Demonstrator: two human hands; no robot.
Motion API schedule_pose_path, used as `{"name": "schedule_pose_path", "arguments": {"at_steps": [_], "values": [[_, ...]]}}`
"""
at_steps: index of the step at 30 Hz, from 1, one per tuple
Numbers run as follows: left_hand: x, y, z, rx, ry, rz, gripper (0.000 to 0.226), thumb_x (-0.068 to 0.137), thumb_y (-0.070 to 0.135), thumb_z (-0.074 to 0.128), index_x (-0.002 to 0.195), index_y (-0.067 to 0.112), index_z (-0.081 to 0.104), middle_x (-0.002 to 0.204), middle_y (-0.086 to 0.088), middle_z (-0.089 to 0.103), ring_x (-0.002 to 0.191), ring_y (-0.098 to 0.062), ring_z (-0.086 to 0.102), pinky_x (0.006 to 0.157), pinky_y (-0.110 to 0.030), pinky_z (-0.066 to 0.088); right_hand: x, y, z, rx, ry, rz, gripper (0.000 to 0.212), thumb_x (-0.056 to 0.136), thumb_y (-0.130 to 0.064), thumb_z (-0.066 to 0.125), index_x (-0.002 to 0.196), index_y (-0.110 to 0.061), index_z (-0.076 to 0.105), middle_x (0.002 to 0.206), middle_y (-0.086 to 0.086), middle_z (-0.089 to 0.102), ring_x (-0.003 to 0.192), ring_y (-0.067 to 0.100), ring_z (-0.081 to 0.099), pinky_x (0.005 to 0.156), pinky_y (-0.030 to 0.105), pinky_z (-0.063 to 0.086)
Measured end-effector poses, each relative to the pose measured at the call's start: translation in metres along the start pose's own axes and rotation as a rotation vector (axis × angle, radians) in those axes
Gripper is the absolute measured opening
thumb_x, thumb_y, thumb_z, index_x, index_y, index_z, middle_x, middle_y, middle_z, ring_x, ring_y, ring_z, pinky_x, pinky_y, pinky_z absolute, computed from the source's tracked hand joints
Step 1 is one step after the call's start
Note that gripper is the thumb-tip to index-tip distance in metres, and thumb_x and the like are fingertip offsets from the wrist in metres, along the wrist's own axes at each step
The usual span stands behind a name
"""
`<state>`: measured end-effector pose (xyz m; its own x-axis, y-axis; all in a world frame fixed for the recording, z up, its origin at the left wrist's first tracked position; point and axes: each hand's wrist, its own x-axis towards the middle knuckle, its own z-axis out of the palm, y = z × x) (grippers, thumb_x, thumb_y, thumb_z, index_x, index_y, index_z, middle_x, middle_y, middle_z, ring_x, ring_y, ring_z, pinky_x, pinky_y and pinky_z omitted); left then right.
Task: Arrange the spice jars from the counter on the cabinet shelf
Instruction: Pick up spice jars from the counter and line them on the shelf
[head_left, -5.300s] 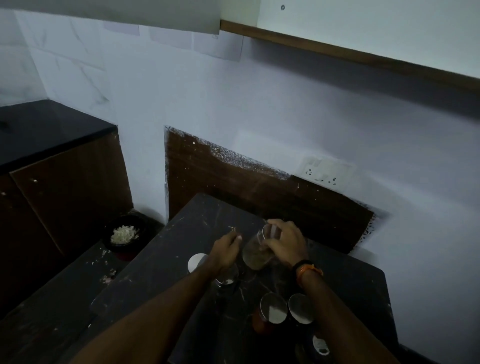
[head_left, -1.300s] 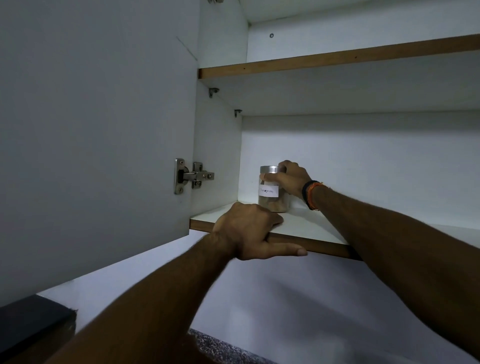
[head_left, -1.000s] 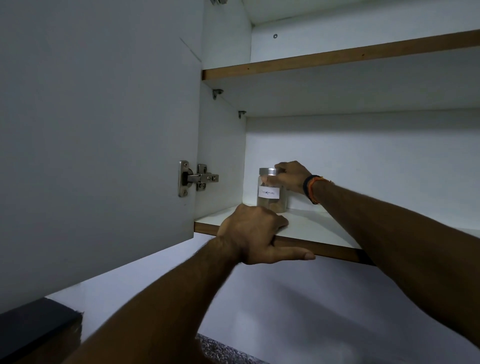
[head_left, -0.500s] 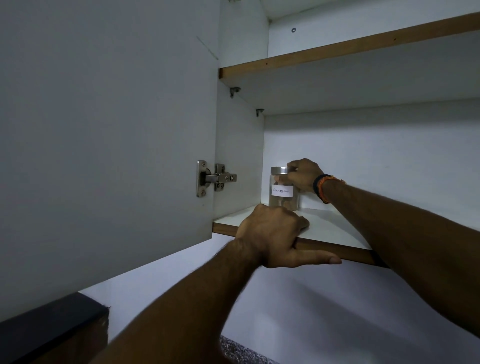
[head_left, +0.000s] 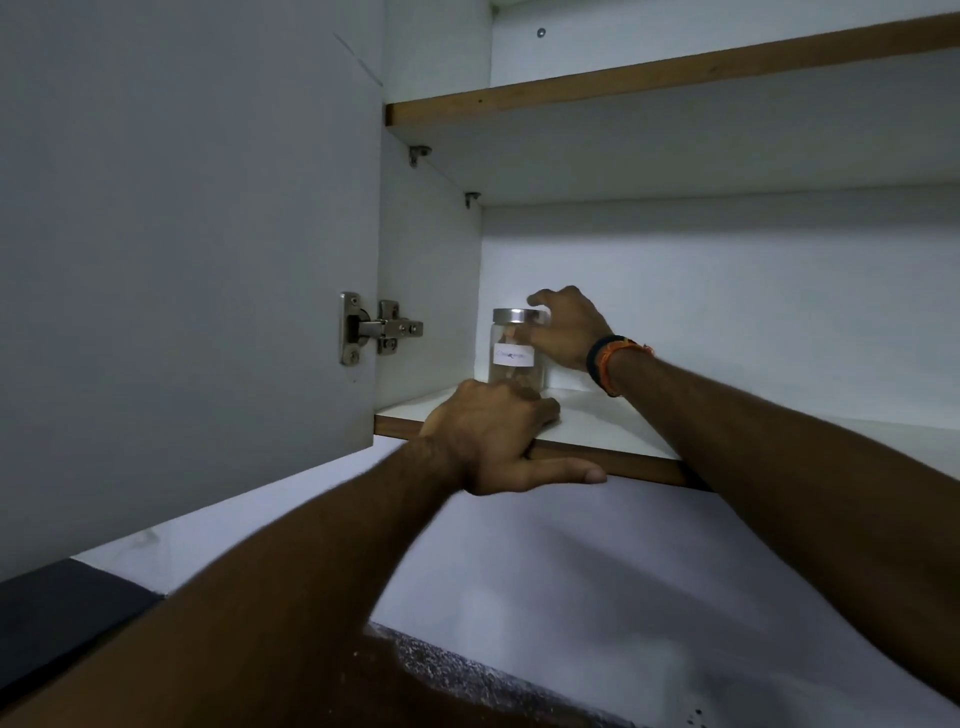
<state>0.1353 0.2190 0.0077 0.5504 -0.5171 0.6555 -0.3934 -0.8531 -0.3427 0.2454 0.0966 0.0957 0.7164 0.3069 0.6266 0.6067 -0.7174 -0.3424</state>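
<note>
Head view, looking up into an open wall cabinet. One spice jar stands upright on the lower shelf, at its far left, close to the cabinet's left side wall. Clear glass body, metal lid, white label facing the camera; brownish contents low in the jar.

Right hand: reaches in from the right, fingers curled round the lid and upper part of the jar. Grip is holding the jar near the top. Dark and orange bands on the wrist.

Left hand: grip is on the near edge of the lower shelf, fingers curled over the top surface, thumb stretched along the brown front edge underneath. It sits just in front of the jar and hides the jar's base.

Cabinet door stands open at left; metal hinge between door and side wall. Upper shelf above, brown-edged. A dark bench corner shows at lower left.
</note>
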Motion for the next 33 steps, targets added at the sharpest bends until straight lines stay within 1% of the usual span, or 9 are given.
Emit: {"name": "schedule_pose_path", "arguments": {"at_steps": [3,5,10,15,19,23,25,30,33], "values": [[0.002,0.000,-0.009,-0.104,-0.214,-0.072,0.093,0.073,0.094,0.018,0.124,0.028,0.058,0.119,0.001,0.062,0.103,-0.016,0.057,0.084,-0.038,0.053,-0.030,-0.011,-0.015,-0.014,-0.017,-0.062,0.050,0.087,-0.042,0.069,0.128,-0.014,0.061,0.132,0.011,0.056,0.115,0.027,0.056,0.094,0.034,0.048],[0.003,0.001,-0.015,-0.186,-0.356,-0.133,0.097,0.069,0.096,0.021,0.142,0.037,0.046,0.140,0.001,0.052,0.126,-0.019,0.049,0.102,-0.046,0.046,-0.054,-0.020,-0.027,-0.022,-0.021,-0.097,0.050,0.087,-0.042,0.070,0.129,-0.016,0.061,0.133,0.009,0.056,0.119,0.023,0.054,0.094,0.032,0.044],[0.002,0.008,-0.023,-0.318,-0.457,-0.221,0.089,0.073,0.093,0.032,0.149,0.047,0.034,0.160,0.004,0.036,0.146,-0.020,0.033,0.117,-0.052,0.031,-0.117,-0.038,-0.054,-0.001,-0.005,-0.131,0.048,0.088,-0.043,0.070,0.129,-0.019,0.062,0.134,0.005,0.054,0.121,0.020,0.052,0.098,0.030,0.044],[-0.002,0.023,-0.030,-0.351,-0.448,-0.270,0.063,0.088,0.077,0.039,0.146,0.050,0.038,0.156,0.006,0.041,0.139,-0.023,0.043,0.110,-0.048,0.039,-0.168,-0.044,-0.069,-0.055,0.004,-0.094,0.045,0.086,-0.036,0.069,0.128,-0.020,0.063,0.134,0.005,0.054,0.122,0.021,0.053,0.097,0.029,0.042],[-0.009,0.049,-0.036,-0.229,-0.420,-0.347,0.052,0.095,0.069,0.030,0.138,0.043,0.042,0.135,0.002,0.060,0.121,-0.027,0.054,0.100,-0.047,0.040,-0.196,-0.043,-0.077,-0.085,0.011,-0.020,0.046,0.088,-0.040,0.068,0.130,-0.020,0.061,0.133,0.007,0.054,0.123,0.023,0.051,0.098,0.029,0.041],[-0.025,0.074,-0.038,-0.126,-0.416,-0.337,0.074,0.095,0.068,0.033,0.155,0.025,0.024,0.161,-0.004,0.030,0.148,-0.031,0.025,0.119,-0.057,0.014,-0.224,-0.038,-0.083,-0.138,0.041,0.011,0.050,0.090,-0.042,0.065,0.135,-0.020,0.057,0.139,0.007,0.051,0.129,0.026,0.046,0.103,0.036,0.042],[-0.034,0.087,-0.041,-0.115,-0.371,-0.323,0.084,0.094,0.067,0.041,0.158,0.019,0.016,0.165,-0.008,0.019,0.152,-0.033,0.015,0.121,-0.059,0.006,-0.239,-0.035,-0.086,-0.169,0.068,0.015,0.050,0.090,-0.039,0.065,0.136,-0.021,0.056,0.140,0.006,0.049,0.130,0.027,0.044,0.103,0.036,0.041],[-0.065,0.130,-0.046,-0.301,-0.193,-0.328,0.088,0.090,0.046,0.063,0.158,0.019,0.015,0.166,-0.014,0.009,0.152,-0.038,0.010,0.121,-0.055,0.012,-0.286,-0.026,-0.086,-0.185,0.131,0.022,0.051,0.089,-0.030,0.065,0.137,-0.017,0.055,0.136,0.008,0.050,0.125,0.027,0.045,0.101,0.036,0.043],[-0.087,0.157,-0.040,-0.353,-0.215,-0.284,0.087,0.090,0.042,0.065,0.159,0.021,0.015,0.166,-0.014,0.007,0.152,-0.037,0.011,0.121,-0.054,0.013,-0.318,-0.017,-0.076,-0.144,0.134,0.056,0.053,0.089,-0.029,0.066,0.139,-0.016,0.053,0.137,0.009,0.050,0.128,0.027,0.045,0.104,0.037,0.042]]}}
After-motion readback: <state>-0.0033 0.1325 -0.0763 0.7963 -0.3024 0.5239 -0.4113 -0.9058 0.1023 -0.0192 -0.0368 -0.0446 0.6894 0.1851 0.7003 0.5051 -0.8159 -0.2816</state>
